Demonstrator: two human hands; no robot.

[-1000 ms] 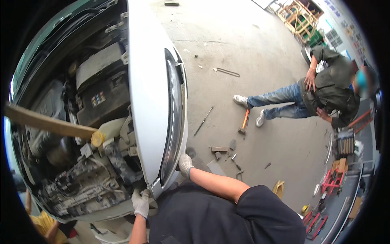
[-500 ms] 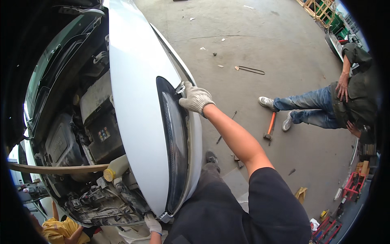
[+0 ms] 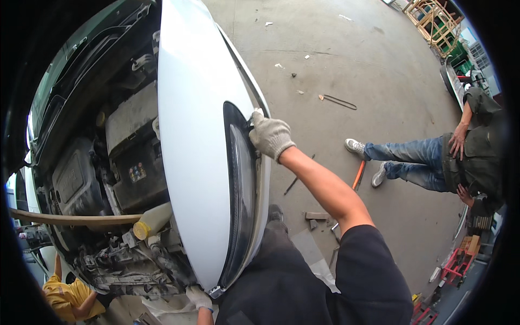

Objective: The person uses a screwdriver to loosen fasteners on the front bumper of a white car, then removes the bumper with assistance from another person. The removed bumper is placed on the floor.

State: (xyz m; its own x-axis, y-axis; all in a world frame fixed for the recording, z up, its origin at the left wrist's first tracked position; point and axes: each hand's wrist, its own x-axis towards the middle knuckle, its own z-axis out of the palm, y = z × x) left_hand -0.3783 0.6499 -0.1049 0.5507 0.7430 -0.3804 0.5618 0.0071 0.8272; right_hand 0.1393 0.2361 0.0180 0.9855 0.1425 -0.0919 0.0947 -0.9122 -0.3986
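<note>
A white fender point(image 3: 187, 114) with a long headlight point(image 3: 241, 184) set in it runs along the open engine bay. My right hand point(image 3: 271, 136), in a light knitted glove, is closed on the bodywork edge at the headlight's upper corner. Its fingertips are partly hidden there. My left hand point(image 3: 198, 298), gloved too, is at the lower tip of the fender, beside a small grey bracket point(image 3: 216, 291). Its fingers are too hidden to show whether they grip.
A wooden bar point(image 3: 76, 218) crosses the engine bay point(image 3: 135, 157). A person in jeans point(image 3: 411, 157) stands at the right; another in a yellow shirt point(image 3: 70, 298) is at the lower left. On the floor lie an orange-handled tool point(image 3: 358, 174), a dark rod point(image 3: 292, 184) and a wood block point(image 3: 316, 215).
The car has shifted slightly rightward in view. My right hand stays at the headlight corner, its glove turned a little with the fingers curled more. My left hand remains by the fender's tip.
</note>
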